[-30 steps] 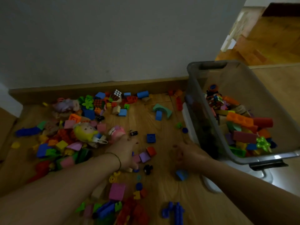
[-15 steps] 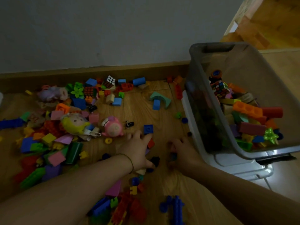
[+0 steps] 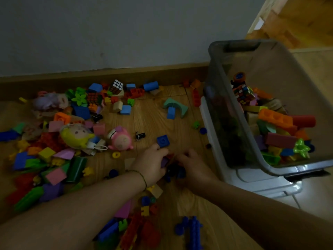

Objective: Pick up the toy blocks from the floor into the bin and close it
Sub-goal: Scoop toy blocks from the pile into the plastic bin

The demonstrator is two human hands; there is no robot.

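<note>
My left hand [image 3: 150, 164] and right hand [image 3: 195, 167] each curl their grip round small blocks [image 3: 164, 161] on the floor [image 3: 153, 120]. The bin [image 3: 225, 114] stands open just right.

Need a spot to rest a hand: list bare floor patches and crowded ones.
Mostly bare: between the pink plush toy, the teal arch block and the bin. Crowded: around the yellow plush doll, along the baseboard, between the left hand and right hand.

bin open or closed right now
Open. The bin has no lid on top, and the toy blocks piled inside show from above. A white panel under it may be the lid; cannot tell.
</note>
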